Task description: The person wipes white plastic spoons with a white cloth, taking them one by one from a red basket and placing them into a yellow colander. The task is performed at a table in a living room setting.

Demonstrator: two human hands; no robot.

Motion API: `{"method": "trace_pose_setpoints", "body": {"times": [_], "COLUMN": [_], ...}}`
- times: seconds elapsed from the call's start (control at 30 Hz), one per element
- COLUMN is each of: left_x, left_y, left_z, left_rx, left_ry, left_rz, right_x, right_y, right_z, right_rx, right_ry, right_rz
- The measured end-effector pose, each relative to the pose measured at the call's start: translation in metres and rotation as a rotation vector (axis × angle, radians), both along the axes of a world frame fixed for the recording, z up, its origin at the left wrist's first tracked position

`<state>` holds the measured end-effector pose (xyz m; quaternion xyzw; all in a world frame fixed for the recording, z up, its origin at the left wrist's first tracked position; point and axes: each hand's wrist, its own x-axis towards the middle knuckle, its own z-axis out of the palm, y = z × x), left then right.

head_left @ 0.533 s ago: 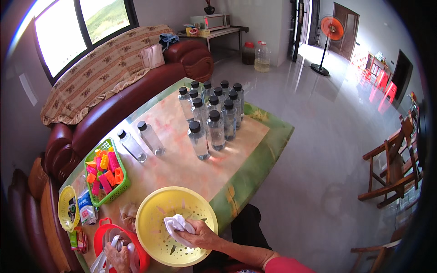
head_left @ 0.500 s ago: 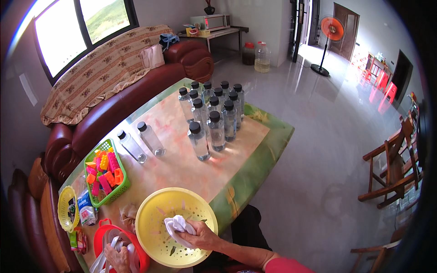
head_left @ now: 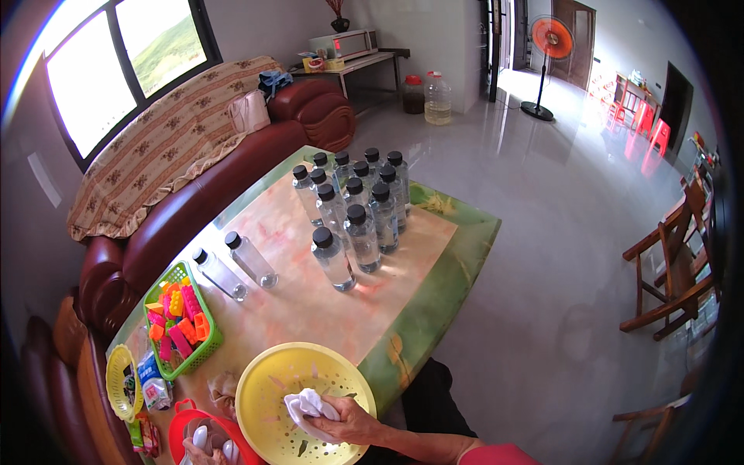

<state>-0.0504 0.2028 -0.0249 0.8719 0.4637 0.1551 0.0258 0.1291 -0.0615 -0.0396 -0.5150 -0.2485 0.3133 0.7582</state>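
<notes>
My right hand (head_left: pixel 353 421) is closed on a white cloth (head_left: pixel 308 409), bunched up above a yellow colander (head_left: pixel 256 380). The colander has a pattern of holes and stands at the table's near edge. To its left, at the lower edge of the picture, my left hand (head_left: pixel 204 456) is in a red basket (head_left: pixel 186 418). Its fingers curl around white, rounded utensils (head_left: pixel 200 436) that look like spoons; their lower parts are cut off by the picture's edge.
On the table (head_left: pixel 302 310) stand several capped clear bottles (head_left: pixel 333 260), with two more clear bottles (head_left: pixel 252 260) apart at left. A green basket (head_left: pixel 209 349) holds toy blocks; near it are a yellow basket (head_left: pixel 116 380) and a plastic package (head_left: pixel 155 387). A sofa (head_left: pixel 194 186) lies beyond.
The view has shifted, so the colander and red basket sit lower in it. My left hand is now partly cut off by the lower edge. The cloth stays in my right hand.
</notes>
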Motion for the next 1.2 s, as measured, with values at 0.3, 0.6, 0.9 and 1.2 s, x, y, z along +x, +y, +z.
{"method": "trace_pose_setpoints", "body": {"times": [0.3,0.6,0.9,1.2], "left_x": [0.012,0.014,0.038,0.062], "left_y": [0.0,-0.012,-0.086,-0.091], "left_z": [0.008,0.034,0.09,0.082], "left_rx": [0.016,0.06,0.176,0.298], "left_ry": [-0.026,-0.137,-0.426,-0.064], "left_rz": [-0.015,-0.023,-0.248,-0.556], "right_x": [0.004,0.006,0.006,0.005], "right_y": [-0.003,-0.005,-0.004,-0.004], "right_z": [0.009,0.011,0.0,0.005], "right_rx": [-0.036,-0.029,-0.014,-0.01], "right_ry": [-0.017,0.035,0.071,0.12], "right_rz": [0.002,0.068,0.084,0.033]}}
